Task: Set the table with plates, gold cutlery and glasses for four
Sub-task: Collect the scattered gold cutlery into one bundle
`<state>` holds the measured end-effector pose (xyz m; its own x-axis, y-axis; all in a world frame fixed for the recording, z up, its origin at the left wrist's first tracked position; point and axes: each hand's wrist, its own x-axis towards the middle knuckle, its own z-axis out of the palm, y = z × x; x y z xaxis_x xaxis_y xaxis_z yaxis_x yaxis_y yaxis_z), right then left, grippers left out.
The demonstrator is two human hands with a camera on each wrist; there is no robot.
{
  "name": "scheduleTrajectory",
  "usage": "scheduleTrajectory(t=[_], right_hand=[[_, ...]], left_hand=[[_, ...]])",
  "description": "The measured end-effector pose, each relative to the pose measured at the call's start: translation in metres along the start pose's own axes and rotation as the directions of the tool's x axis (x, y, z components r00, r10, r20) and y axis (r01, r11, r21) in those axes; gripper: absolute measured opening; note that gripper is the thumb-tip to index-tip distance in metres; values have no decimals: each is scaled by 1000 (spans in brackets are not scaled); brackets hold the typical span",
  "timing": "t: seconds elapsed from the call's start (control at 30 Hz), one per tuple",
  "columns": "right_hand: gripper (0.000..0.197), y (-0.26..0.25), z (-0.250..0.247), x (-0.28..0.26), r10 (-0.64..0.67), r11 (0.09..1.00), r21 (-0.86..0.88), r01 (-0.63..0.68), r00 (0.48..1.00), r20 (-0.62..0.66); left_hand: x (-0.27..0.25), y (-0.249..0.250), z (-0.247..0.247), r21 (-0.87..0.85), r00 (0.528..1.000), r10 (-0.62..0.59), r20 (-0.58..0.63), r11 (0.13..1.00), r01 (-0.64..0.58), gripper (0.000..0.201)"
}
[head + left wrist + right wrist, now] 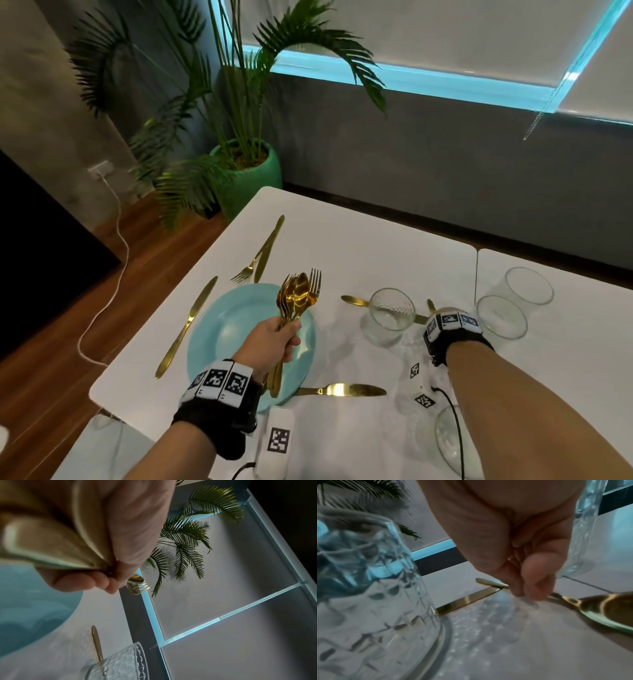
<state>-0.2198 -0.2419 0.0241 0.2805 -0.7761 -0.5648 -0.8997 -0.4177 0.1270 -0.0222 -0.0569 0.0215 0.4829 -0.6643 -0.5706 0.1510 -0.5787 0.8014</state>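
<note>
My left hand (277, 339) grips a bundle of gold spoons and forks (299, 298), heads up, above a light blue plate (219, 329). The left wrist view shows the fist (102, 582) round the handles, with fork tines (139, 588) beyond it. My right hand (530, 588) pinches the handle of a gold spoon (607, 612) lying on the table, just over a gold knife (467, 600). It is low between two clear glasses (388, 317) (501, 317). More gold knives (186, 329) (342, 390) lie beside the plate. A knife and fork (263, 253) lie farther back.
A third glass (529, 286) stands at the far right and another (448, 442) near the front edge. A white marked device (277, 442) and a black cable lie in front of me. A potted palm (246, 171) stands beyond the table's far left corner.
</note>
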Motion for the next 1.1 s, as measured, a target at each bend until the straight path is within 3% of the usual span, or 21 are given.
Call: scheduleTrajectory(t=[0.07,0.17,0.33,0.4,0.47,0.53,0.6,0.7,0.77,0.9,1.03,1.1], right_hand=[[24,2,0,5,34,998,59,-35,999,17],[47,0,-2,4,66,996,66,-66,998,-5],[29,3,-11,5,21,994,-109,-26,999,-41],[35,6,-26,15,21,995,-89,-32,992,-122],[28,1,-54,17,72,995,83,-56,974,-213],[21,-12,-83,10,95,969,247,6,914,-393],[18,-32,-104,-7,-20,974,188,129,870,-493],[21,-75,-111,-40,-357,934,-124,335,862,-360],[25,-105,-101,-54,-500,854,-290,433,836,-226],[31,-155,-76,-68,-642,707,-404,581,766,-23],[26,-190,-66,-68,-761,570,-420,706,647,54],[22,-204,-62,-69,-796,525,-426,736,602,59]], left_hand=[[0,0,-3,-2,1000,1,-3,1000,-1,17],[-1,0,-8,-10,1000,8,2,1000,-8,16],[-2,0,-13,8,1000,23,-7,1000,-23,20],[-1,1,-15,1,999,36,-18,999,-36,24],[1,4,-16,-2,998,54,-28,999,-54,27],[4,8,-18,-8,996,80,-41,997,-81,27],[5,13,-20,-38,992,105,-70,993,-107,23],[9,16,-27,-118,983,119,-138,984,-136,17],[11,15,-33,-38,971,159,-180,985,-168,18],[10,12,-43,46,975,169,-143,985,-164,19],[8,8,-49,131,975,190,-118,976,-174,25],[8,4,-53,50,984,148,-96,988,-144,25]])
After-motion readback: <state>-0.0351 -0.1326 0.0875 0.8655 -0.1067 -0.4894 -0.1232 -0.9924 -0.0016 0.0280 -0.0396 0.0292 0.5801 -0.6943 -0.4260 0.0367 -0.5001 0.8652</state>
